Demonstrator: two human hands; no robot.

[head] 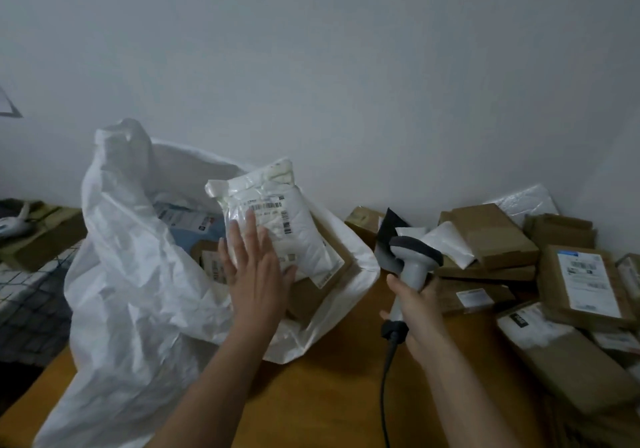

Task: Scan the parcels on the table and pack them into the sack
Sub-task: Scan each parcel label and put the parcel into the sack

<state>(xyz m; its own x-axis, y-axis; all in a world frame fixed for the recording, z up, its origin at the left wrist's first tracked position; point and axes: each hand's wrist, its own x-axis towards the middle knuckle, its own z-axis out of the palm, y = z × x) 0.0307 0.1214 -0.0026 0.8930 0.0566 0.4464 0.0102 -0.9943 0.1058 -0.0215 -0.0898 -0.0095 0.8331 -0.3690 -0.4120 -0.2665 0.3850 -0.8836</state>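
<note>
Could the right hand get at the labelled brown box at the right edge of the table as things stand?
Probably not without freeing itself first: the right hand already has its grip on the scanner. The box lies on top of the pile with nothing over it, so the path looks open.

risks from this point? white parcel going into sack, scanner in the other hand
1. The left hand only presses flat on the white parcel; no grip, so it might slide off the stacked boxes at the sack mouth.
2. The sack looks full near its rim; contents could spill onto the table.
3. The scanner cable hangs beside the right hand and could snag.
</note>
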